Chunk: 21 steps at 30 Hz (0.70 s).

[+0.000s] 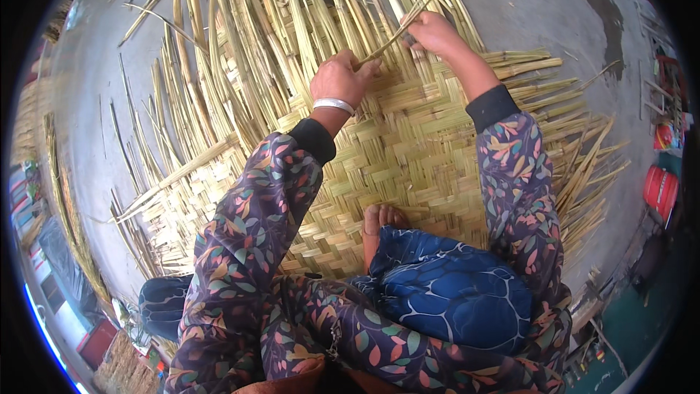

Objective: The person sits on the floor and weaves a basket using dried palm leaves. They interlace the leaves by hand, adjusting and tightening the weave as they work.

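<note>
Basically, bare foot (pixel 385 217) rests on the woven mat (pixel 394 153); lean weight there. Left hand (pixel 341 84) grips a strip (pixel 386 46) at the mat's far edge; right hand (pixel 432 33) pinches it farther out. Pull taut, clear of unwoven canes (pixel 297 22) beyond.

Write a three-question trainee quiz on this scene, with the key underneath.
1. What do the left hand and the right hand both hold?
2. The toes of the bare foot are over: (a) grey floor, (b) woven mat, (c) red container.
3. True or false: the pale wristband is on the right wrist.

Key: 1. A long, thin plant strip. 2. b. 3. False; it is on the left wrist.
</note>
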Each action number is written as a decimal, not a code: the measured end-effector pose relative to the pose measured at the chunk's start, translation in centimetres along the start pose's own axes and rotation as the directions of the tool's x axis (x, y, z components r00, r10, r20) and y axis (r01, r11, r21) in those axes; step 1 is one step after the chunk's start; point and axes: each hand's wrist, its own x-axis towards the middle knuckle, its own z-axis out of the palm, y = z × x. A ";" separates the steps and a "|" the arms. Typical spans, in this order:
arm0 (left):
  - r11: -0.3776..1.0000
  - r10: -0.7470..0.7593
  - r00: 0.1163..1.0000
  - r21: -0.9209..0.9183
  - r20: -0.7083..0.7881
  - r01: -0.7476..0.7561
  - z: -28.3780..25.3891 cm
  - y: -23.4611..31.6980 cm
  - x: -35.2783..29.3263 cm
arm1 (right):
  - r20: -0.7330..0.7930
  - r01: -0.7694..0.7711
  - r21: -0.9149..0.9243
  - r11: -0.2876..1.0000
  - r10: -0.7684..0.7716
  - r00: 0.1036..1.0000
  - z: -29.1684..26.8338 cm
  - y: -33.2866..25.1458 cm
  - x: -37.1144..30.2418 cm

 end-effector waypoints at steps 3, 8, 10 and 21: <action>0.998 -0.042 0.999 -0.036 -0.007 0.042 -0.2 0.9 0.1 | -0.068 0.176 -0.176 0.969 -0.190 0.979 0.8 1.5 3.4; 0.999 -0.038 0.998 -0.017 -0.050 0.037 0.0 -0.7 0.6 | 0.044 0.282 -0.519 0.807 -0.305 0.951 2.5 -1.0 4.4; 0.996 -0.067 0.991 -0.063 -0.115 0.060 0.3 -0.8 0.9 | -0.011 0.325 -0.593 0.737 -0.410 0.912 2.9 -1.2 4.9; 0.933 -0.209 0.967 -0.325 -0.146 0.152 1.1 -2.9 1.8 | 0.185 0.258 -0.201 0.945 -0.222 0.957 2.3 0.3 12.5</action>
